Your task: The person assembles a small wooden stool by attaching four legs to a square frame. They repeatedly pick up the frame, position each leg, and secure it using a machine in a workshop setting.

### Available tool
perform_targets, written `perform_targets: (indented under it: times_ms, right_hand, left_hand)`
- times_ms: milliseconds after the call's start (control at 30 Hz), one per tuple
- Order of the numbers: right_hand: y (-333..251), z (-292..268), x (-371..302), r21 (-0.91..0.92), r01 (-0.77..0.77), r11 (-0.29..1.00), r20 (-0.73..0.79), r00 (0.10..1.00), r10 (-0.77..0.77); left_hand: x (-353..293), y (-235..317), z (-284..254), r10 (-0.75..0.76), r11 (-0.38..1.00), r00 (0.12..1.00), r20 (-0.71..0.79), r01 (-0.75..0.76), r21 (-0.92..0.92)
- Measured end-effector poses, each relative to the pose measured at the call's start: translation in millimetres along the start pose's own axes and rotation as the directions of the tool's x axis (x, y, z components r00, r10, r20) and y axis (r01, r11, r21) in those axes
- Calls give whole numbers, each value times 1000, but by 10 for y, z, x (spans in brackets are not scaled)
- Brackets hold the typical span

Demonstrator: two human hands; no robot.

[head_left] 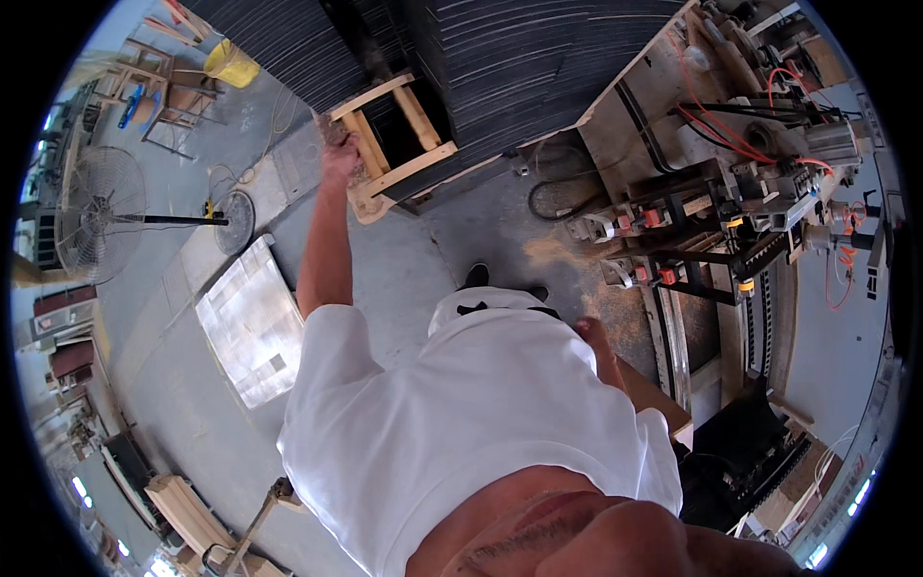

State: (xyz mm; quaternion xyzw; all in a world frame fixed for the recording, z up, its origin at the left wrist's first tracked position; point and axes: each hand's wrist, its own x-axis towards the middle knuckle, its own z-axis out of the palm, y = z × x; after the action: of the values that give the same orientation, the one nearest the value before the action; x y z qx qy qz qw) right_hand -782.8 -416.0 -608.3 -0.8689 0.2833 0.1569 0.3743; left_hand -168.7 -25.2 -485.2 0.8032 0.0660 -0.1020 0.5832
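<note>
My left arm stretches forward to a light wooden frame (pixel 415 165) of several slats, set around a dark opening beside tall stacks of dark, thin sheets (pixel 538 58). My left hand (pixel 340 160) is closed at the frame's left edge; its fingertips are partly hidden. Close by my right hip, my right hand (pixel 594 337) is bent into a fist, and whatever it may hold does not show. A brown flat panel (pixel 656 392) lies beneath or beside my right forearm; whether they touch, I cannot tell.
On the right stands a machine (pixel 692 226) with clamps, red hoses and rails, with sawdust (pixel 562 252) on the floor near it. To the left are a standing fan (pixel 101 213), a pale metal plate (pixel 252 325) and a yellow bucket (pixel 231 63). Timber (pixel 187 514) lies at the lower left.
</note>
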Motion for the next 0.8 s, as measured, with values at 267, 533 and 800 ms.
perform_targets:
  times_ms: [267,533,800]
  right_hand:
    - [940,718,-715,893,-443,-76,419,761,495]
    - [-405,256,-289,664,-411,625,64,864,500]
    - [-331,190,-618,627,-243,740,-149,895,420]
  left_hand:
    - [-110,21,288,505,779,862,-41,-434,452]
    - [-1220,605,764,396,433,779,486,-625,649]
    - [-1159,560,840,423,467,750,509,-662,587]
